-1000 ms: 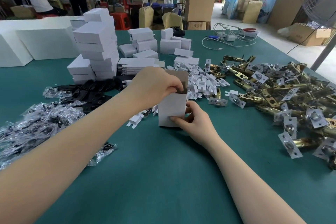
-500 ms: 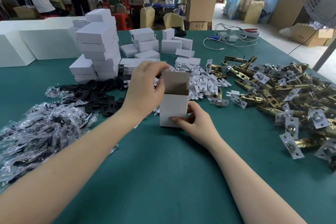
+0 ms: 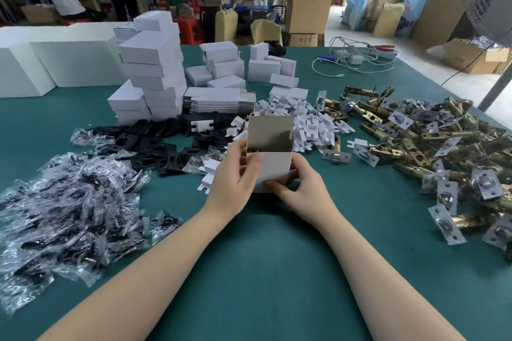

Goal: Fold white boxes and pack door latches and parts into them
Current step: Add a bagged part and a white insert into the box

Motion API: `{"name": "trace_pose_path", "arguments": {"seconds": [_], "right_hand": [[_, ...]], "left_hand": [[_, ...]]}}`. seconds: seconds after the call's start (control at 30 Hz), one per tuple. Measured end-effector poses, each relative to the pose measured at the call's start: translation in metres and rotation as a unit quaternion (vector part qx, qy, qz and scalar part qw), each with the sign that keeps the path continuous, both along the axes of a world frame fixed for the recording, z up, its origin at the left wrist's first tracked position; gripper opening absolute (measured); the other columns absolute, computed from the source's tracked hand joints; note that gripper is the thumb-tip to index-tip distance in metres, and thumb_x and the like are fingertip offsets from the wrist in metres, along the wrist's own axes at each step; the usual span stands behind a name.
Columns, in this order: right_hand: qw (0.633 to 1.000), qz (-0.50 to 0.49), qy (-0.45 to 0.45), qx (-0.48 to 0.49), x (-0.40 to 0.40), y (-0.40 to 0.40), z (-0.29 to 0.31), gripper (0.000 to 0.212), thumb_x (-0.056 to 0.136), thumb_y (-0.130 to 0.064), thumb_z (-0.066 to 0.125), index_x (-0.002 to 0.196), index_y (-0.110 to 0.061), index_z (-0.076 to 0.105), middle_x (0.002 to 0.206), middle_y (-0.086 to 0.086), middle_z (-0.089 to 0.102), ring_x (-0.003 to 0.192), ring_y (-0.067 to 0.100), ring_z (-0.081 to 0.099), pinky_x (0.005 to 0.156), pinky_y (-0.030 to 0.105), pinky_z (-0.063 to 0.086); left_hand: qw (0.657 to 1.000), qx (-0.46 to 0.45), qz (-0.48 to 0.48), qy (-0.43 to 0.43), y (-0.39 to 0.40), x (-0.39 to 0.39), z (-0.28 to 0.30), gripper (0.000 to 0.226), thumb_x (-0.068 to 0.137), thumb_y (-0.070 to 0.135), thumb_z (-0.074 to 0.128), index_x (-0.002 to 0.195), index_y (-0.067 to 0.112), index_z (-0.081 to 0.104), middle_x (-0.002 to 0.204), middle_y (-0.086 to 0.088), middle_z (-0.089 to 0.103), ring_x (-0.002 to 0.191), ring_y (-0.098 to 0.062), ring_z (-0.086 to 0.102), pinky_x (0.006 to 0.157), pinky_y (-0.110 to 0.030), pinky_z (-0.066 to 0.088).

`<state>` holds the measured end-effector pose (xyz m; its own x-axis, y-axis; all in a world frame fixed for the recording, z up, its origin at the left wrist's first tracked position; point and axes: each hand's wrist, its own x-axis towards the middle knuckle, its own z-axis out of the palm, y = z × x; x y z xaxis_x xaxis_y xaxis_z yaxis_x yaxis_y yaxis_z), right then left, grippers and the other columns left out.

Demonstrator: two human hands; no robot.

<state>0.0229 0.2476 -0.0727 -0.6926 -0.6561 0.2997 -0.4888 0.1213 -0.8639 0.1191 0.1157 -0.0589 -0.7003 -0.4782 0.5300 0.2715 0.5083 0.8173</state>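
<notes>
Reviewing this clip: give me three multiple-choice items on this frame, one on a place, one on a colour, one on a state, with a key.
1. Where does the heap of brass latches lie?
A. right of the box
B. left of the box
C. on the floor

2. What colour is the table cover?
A. red
B. green
C. grey

3. How is the white box held by the left hand and right hand?
A. flat, unfolded
B. closed
C. upright, top flap open

Key: 1 A, the latches fill the right side; 2 B, the cloth is green; 3 C, its inside shows.

A white box [image 3: 273,167] stands upright on the green table [image 3: 277,257], top flap open. Brass door latches [image 3: 432,147] lie heaped at right, closed white boxes [image 3: 155,75] stacked behind.
</notes>
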Motion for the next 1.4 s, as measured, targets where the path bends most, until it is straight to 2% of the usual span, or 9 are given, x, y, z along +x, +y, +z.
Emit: {"name": "trace_pose_path", "arguments": {"seconds": [0.17, 0.27, 0.37, 0.53, 0.73, 0.87, 1.03, 1.23, 1.4], "right_hand": [[0.999, -0.007, 0.025, -0.021, 0.005, 0.001, 0.004, 0.048, 0.077, -0.029, 0.079, 0.101, -0.060, 0.051, 0.095, -0.028, 0.064, 0.083, -0.002, 0.059, 0.068, 0.009, 0.043], [0.999, -0.012, 0.033, -0.026, 0.004, 0.000, 0.005, 0.051, 0.078, -0.026, 0.078, 0.101, -0.063, 0.051, 0.099, -0.026, 0.065, 0.089, 0.002, 0.063, 0.073, 0.018, 0.050], [0.998, -0.018, 0.050, -0.026, 0.003, 0.001, 0.006, 0.060, 0.079, -0.016, 0.077, 0.099, -0.066, 0.051, 0.101, -0.035, 0.063, 0.094, -0.006, 0.062, 0.074, 0.009, 0.047], [0.999, -0.015, 0.040, -0.027, 0.002, 0.003, 0.006, 0.058, 0.078, -0.014, 0.076, 0.097, -0.064, 0.052, 0.099, -0.034, 0.064, 0.093, -0.006, 0.062, 0.074, 0.007, 0.045], [0.999, -0.018, 0.038, -0.025, 0.001, 0.003, 0.007, 0.052, 0.073, -0.020, 0.074, 0.094, -0.061, 0.051, 0.099, -0.035, 0.060, 0.092, -0.008, 0.059, 0.072, 0.004, 0.041], [0.998, -0.009, 0.038, -0.041, 0.005, 0.002, 0.003, 0.058, 0.081, -0.019, 0.075, 0.117, -0.053, 0.047, 0.106, -0.022, 0.066, 0.102, 0.004, 0.062, 0.093, 0.024, 0.049], [0.997, -0.004, 0.041, -0.069, 0.006, 0.002, 0.005, 0.099, 0.080, -0.014, 0.074, 0.132, -0.074, 0.015, 0.113, -0.027, 0.058, 0.097, 0.006, 0.064, 0.081, 0.014, 0.050], [0.989, -0.036, 0.045, -0.135, 0.009, 0.001, 0.011, 0.069, 0.083, -0.022, 0.066, 0.131, -0.062, 0.035, 0.131, -0.011, 0.057, 0.102, 0.014, 0.066, 0.087, 0.033, 0.055], [0.991, -0.028, 0.064, -0.113, 0.011, -0.002, 0.018, 0.046, 0.090, -0.029, 0.064, 0.127, -0.052, 0.046, 0.131, -0.030, 0.052, 0.109, 0.003, 0.057, 0.087, 0.013, 0.045]], "left_hand": [[0.999, -0.033, -0.008, -0.038, -0.005, 0.006, 0.000, 0.050, 0.080, 0.030, 0.071, 0.108, 0.062, 0.044, 0.102, 0.032, 0.062, 0.094, 0.005, 0.063, 0.079, -0.008, 0.045], [0.998, -0.040, -0.016, -0.047, -0.008, 0.009, -0.001, 0.050, 0.075, 0.031, 0.076, 0.107, 0.058, 0.048, 0.101, 0.028, 0.064, 0.096, 0.002, 0.064, 0.083, -0.015, 0.048], [0.997, -0.053, -0.027, -0.059, -0.008, 0.009, -0.004, 0.047, 0.072, 0.032, 0.080, 0.107, 0.050, 0.053, 0.104, 0.021, 0.065, 0.099, -0.005, 0.064, 0.090, -0.025, 0.050], [0.997, -0.010, -0.038, -0.062, -0.011, 0.008, -0.008, 0.052, 0.065, 0.023, 0.088, 0.103, 0.037, 0.055, 0.093, 0.022, 0.067, 0.090, -0.004, 0.064, 0.085, -0.017, 0.048], [0.996, -0.032, -0.043, -0.068, -0.013, 0.005, -0.012, 0.053, 0.066, 0.010, 0.089, 0.097, 0.038, 0.055, 0.093, 0.019, 0.065, 0.089, -0.002, 0.063, 0.085, -0.016, 0.046], [0.999, 0.015, -0.022, -0.025, -0.011, 0.004, -0.008, 0.060, 0.079, 0.021, 0.077, 0.113, 0.060, 0.046, 0.107, 0.024, 0.066, 0.102, -0.001, 0.064, 0.088, -0.015, 0.048], [0.999, -0.007, -0.048, -0.016, -0.005, 0.003, -0.007, 0.072, 0.094, 0.018, 0.057, 0.144, 0.057, 0.023, 0.128, 0.009, 0.062, 0.114, -0.013, 0.063, 0.098, -0.027, 0.049], [0.998, -0.058, -0.033, -0.012, -0.007, 0.001, -0.012, 0.064, 0.096, 0.024, 0.056, 0.145, 0.052, 0.027, 0.142, -0.002, 0.053, 0.121, -0.022, 0.059, 0.102, -0.045, 0.048], [0.996, -0.087, -0.014, -0.005, -0.010, -0.003, -0.015, 0.051, 0.097, 0.024, 0.051, 0.140, 0.048, 0.036, 0.140, 0.021, 0.049, 0.125, -0.014, 0.054, 0.102, -0.041, 0.048]]}}
